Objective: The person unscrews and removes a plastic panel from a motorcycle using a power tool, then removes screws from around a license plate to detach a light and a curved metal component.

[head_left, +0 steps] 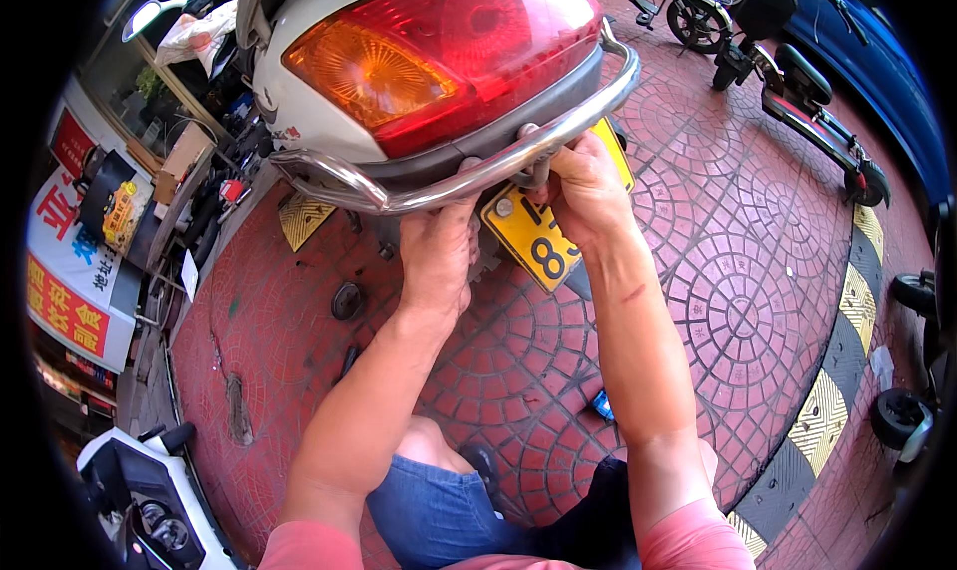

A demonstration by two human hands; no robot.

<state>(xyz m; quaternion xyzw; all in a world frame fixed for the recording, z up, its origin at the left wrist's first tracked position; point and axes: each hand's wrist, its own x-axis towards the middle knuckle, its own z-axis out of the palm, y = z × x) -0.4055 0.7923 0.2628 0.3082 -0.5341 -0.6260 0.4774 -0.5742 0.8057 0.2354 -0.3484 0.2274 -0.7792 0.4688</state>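
A shiny metal bumper bar (498, 176) curves around the rear of a white scooter, just below its red and orange tail light (478, 46). My left hand (437, 256) is closed at the bar's underside, left of the middle, with its fingertips partly hidden. Further right, my right hand (588, 191) pinches at a short metal bracket (539, 171) beneath the same bar; what lies between those fingers is mostly hidden. Behind and below the right hand, a yellow number plate (546, 256) hangs tilted, partly covered by that hand and wrist.
Red patterned paving (728, 301) spreads around me. A small blue object (602, 404) lies near my right forearm. At right runs a black-and-yellow speed bump (822, 420), with a folding scooter (812, 121) beyond. A white vehicle (164, 490) stands at lower left, below shop clutter and signs.
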